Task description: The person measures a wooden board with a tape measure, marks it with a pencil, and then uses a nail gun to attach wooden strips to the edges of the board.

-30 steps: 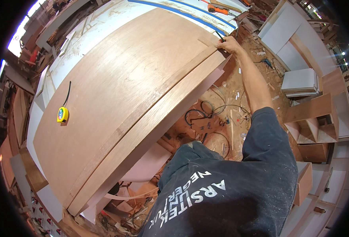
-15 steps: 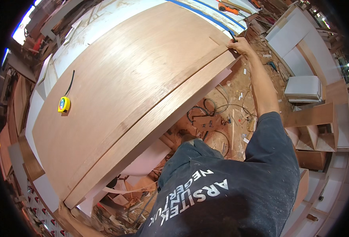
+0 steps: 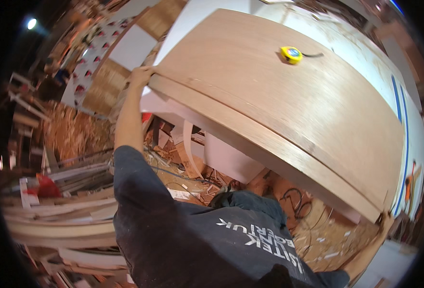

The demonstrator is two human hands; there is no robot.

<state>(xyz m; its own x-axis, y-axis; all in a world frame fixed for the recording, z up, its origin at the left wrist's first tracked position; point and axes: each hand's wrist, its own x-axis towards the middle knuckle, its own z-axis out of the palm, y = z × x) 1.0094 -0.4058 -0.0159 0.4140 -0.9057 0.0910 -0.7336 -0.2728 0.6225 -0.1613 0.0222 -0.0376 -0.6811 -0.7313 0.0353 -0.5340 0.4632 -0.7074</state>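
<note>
From the head camera, your left hand (image 3: pixel 140 77) was at the left corner of the large plywood panel (image 3: pixel 288 110), its fingers closed over the panel's near edge where a narrow wooden strip (image 3: pixel 269 141) ran along just below that edge. Your arm was stretched well out from your dark shirt (image 3: pixel 212 245) to reach that corner, which suggests you wanted a hold at the very end of the sheet to steady it.

Your right hand (image 3: pixel 383 222) was at the opposite, right-hand corner of the panel, low at the edge of the view. It touched the end of the strip there, but the picture was too bent and dim to show whether the fingers were curled round it or merely pressed against it; I cannot tell. With one hand at each end, you seemed to be keeping the long panel and its strip level and aligned.

A yellow tape measure (image 3: pixel 291 54) lay on top of the panel, near its far edge, apart from both hands. The panel lay on a white worktable (image 3: pixel 380 57) beyond it. Below the panel's near edge, the floor held wood offcuts (image 3: pixel 183 163), and black cables (image 3: pixel 296 201).
</note>
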